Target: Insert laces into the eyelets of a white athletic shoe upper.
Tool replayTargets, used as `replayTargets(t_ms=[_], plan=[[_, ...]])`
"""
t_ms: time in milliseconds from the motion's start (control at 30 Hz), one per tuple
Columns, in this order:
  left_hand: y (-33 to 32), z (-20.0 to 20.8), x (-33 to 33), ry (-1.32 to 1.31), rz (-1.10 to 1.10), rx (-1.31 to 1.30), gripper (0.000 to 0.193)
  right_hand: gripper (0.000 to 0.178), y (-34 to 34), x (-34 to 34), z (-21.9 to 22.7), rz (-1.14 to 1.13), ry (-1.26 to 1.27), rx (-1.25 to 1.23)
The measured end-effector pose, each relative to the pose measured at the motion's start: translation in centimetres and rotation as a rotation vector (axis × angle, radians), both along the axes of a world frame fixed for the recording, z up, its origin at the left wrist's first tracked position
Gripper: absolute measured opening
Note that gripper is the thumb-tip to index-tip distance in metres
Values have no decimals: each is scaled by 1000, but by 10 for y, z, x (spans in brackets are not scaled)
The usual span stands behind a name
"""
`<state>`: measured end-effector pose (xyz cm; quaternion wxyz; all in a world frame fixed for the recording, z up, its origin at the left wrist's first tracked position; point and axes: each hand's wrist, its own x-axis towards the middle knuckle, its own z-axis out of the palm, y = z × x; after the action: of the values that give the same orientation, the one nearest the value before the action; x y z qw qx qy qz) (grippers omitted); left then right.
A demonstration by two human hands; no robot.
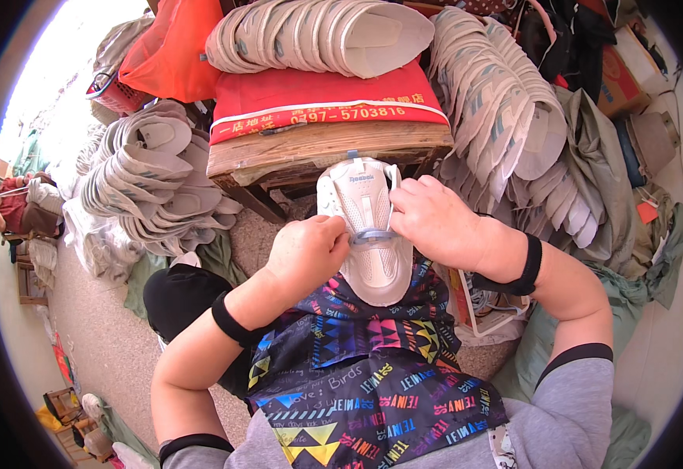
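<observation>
A white shoe upper (372,273) with a mesh front and a pale blue-grey band across it rests above my lap, its rounded toe toward me. My left hand (310,248) is closed on the upper's left edge, knuckles up. On the other side my right hand (433,217) pinches the right edge near the band. The tongue (359,184) stands up between both hands, pointing away from me. Whether my fingertips also hold a lace or another small part is hidden.
A wooden stool (333,148) with a red cloth (279,94) stands just ahead, carrying a row of nested uppers (302,39). More stacked uppers lie at the left (142,176) and the right (498,102). A grey-green sack (591,172) bulges at the far right.
</observation>
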<state>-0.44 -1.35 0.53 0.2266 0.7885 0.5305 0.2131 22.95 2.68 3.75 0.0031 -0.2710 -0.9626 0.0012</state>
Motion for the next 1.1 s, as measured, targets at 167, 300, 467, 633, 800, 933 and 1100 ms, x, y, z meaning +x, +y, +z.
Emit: replayTargets(t_ms=[167, 300, 467, 633, 800, 933, 1100], plan=[[16, 30, 1, 170, -214, 381, 24, 27, 17, 0, -5, 62, 215, -23], [31, 23, -8, 191, -354, 51, 30, 34, 27, 3, -4, 76, 169, -270], [38, 12, -11, 147, -353, 27, 26, 35, 26, 4, -5, 59, 209, -291], [37, 13, -6, 74, -261, -7, 16, 19, 25, 8, -9, -23, 268, -386], [39, 10, 5, 331, -239, 38, 28, 19, 22, -3, -18, -204, 201, -459], [35, -10, 0, -80, -123, -43, 17, 22, 21, -5, -26, -266, 374, -555], [26, -17, 3, -243, 68, -62, 17, 14, 11, -9, -47, -400, 687, -532]])
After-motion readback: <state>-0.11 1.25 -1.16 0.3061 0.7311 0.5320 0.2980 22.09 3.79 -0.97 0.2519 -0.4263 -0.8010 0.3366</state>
